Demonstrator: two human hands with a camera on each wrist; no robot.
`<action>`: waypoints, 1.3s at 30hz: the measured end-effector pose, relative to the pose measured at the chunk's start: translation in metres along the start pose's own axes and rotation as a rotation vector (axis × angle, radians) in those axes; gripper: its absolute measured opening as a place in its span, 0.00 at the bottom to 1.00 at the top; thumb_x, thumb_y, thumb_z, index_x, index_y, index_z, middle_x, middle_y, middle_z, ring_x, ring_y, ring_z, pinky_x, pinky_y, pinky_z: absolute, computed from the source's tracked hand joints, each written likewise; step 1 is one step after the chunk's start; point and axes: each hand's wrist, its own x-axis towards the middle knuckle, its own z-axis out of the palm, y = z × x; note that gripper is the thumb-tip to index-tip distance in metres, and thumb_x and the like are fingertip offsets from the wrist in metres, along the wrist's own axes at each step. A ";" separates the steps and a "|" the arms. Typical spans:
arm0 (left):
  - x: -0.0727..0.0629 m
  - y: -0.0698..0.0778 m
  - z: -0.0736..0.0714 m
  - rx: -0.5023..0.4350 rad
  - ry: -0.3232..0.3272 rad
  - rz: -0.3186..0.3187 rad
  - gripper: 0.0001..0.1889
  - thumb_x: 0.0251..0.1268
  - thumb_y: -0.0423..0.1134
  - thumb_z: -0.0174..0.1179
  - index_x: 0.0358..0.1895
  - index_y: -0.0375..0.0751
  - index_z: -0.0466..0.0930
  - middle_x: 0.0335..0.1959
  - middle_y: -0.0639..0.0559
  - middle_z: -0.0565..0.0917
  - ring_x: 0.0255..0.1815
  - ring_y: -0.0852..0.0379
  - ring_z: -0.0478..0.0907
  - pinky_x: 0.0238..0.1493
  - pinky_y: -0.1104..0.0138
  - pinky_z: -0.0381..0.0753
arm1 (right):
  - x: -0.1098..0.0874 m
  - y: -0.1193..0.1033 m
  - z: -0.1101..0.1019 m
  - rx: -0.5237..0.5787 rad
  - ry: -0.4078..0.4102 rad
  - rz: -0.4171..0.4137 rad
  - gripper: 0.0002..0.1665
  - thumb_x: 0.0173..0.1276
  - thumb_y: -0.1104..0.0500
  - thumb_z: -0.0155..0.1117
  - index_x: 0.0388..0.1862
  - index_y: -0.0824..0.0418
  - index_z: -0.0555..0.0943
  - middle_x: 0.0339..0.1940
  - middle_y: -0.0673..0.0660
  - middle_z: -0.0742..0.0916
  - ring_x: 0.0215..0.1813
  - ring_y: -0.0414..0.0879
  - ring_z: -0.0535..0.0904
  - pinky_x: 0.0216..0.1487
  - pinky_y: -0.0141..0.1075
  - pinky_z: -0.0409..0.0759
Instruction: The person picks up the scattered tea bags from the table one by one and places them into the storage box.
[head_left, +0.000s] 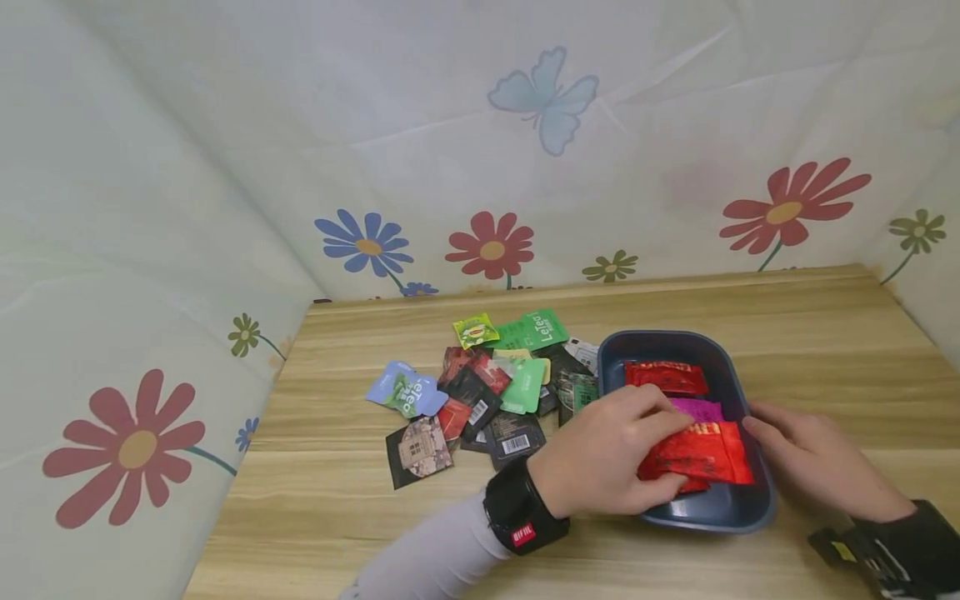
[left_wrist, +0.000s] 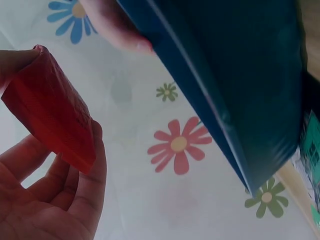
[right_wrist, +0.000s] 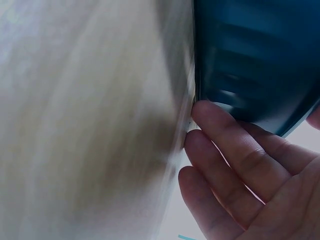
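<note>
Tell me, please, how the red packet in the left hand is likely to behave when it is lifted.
The red packet is probably light, since the left hand holds it just between thumb and fingers. Its surface looks glossy, so it may slip a little. It will perhaps bend only slightly, as it shows no sag.

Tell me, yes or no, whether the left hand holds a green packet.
No, the left hand holds a red packet.

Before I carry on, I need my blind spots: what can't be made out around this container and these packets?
Floor of the container: head view, partly hidden by the left hand and held red packet.
Purple packet: head view, lower part hidden by that red packet.
Print on the black sachets: head view, too small.
Tabletop grain: right wrist view, blurred.
</note>
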 end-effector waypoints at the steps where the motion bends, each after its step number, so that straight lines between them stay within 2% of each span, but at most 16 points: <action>1: 0.000 0.002 0.002 0.000 -0.009 0.007 0.26 0.64 0.56 0.67 0.63 0.49 0.82 0.53 0.59 0.80 0.51 0.69 0.72 0.57 0.84 0.70 | 0.000 0.000 0.000 0.003 0.001 -0.002 0.34 0.84 0.47 0.48 0.69 0.76 0.73 0.63 0.78 0.82 0.62 0.76 0.79 0.55 0.70 0.79; 11: 0.000 0.007 0.008 0.012 -0.049 0.013 0.27 0.66 0.57 0.65 0.65 0.50 0.80 0.55 0.59 0.79 0.54 0.68 0.72 0.62 0.83 0.68 | -0.002 0.001 0.002 0.013 0.027 -0.012 0.32 0.83 0.48 0.49 0.67 0.75 0.76 0.62 0.77 0.83 0.62 0.76 0.79 0.55 0.71 0.77; 15: 0.000 0.007 0.010 -0.039 -0.077 0.025 0.47 0.58 0.66 0.69 0.77 0.45 0.66 0.71 0.52 0.71 0.70 0.63 0.69 0.76 0.78 0.58 | -0.001 0.002 0.001 0.013 0.029 -0.012 0.32 0.84 0.48 0.49 0.68 0.75 0.75 0.62 0.78 0.82 0.63 0.76 0.78 0.56 0.72 0.76; 18: -0.002 0.006 0.010 -0.085 -0.091 0.027 0.62 0.50 0.71 0.71 0.83 0.44 0.53 0.82 0.47 0.58 0.81 0.57 0.58 0.82 0.72 0.47 | -0.001 0.002 0.001 0.014 0.027 -0.014 0.32 0.84 0.49 0.49 0.68 0.76 0.75 0.61 0.78 0.82 0.63 0.76 0.78 0.57 0.72 0.76; 22: -0.003 0.001 0.005 -0.096 -0.085 0.003 0.62 0.49 0.72 0.70 0.84 0.47 0.51 0.85 0.49 0.53 0.84 0.57 0.53 0.83 0.69 0.45 | -0.001 0.000 0.000 0.012 0.035 -0.027 0.31 0.84 0.50 0.49 0.67 0.76 0.75 0.61 0.78 0.83 0.63 0.76 0.79 0.57 0.71 0.76; 25: -0.004 -0.005 0.001 -0.083 -0.085 -0.025 0.60 0.50 0.73 0.69 0.84 0.49 0.53 0.84 0.50 0.55 0.83 0.57 0.55 0.83 0.67 0.49 | 0.000 0.000 0.000 0.009 0.041 -0.033 0.31 0.84 0.50 0.49 0.67 0.76 0.75 0.61 0.78 0.83 0.63 0.76 0.79 0.57 0.71 0.76; 31: -0.014 -0.024 -0.010 -0.070 -0.076 -0.105 0.59 0.50 0.73 0.69 0.83 0.50 0.56 0.83 0.50 0.57 0.82 0.54 0.57 0.79 0.60 0.65 | 0.000 0.000 0.001 0.000 0.068 -0.052 0.29 0.83 0.52 0.52 0.66 0.76 0.77 0.60 0.78 0.83 0.62 0.76 0.79 0.56 0.71 0.76; 35: -0.031 -0.044 -0.020 -0.051 -0.052 -0.148 0.59 0.50 0.72 0.71 0.83 0.50 0.56 0.83 0.49 0.58 0.83 0.52 0.58 0.79 0.56 0.67 | 0.000 -0.001 0.002 -0.008 0.064 -0.048 0.28 0.83 0.53 0.52 0.66 0.76 0.77 0.59 0.77 0.84 0.61 0.75 0.81 0.56 0.70 0.77; 39: -0.055 -0.069 -0.033 -0.003 -0.048 -0.210 0.57 0.52 0.69 0.72 0.82 0.49 0.58 0.83 0.47 0.59 0.83 0.50 0.59 0.79 0.51 0.67 | 0.000 0.000 0.003 -0.010 0.064 -0.049 0.28 0.83 0.53 0.51 0.66 0.76 0.77 0.59 0.78 0.84 0.61 0.75 0.80 0.56 0.70 0.77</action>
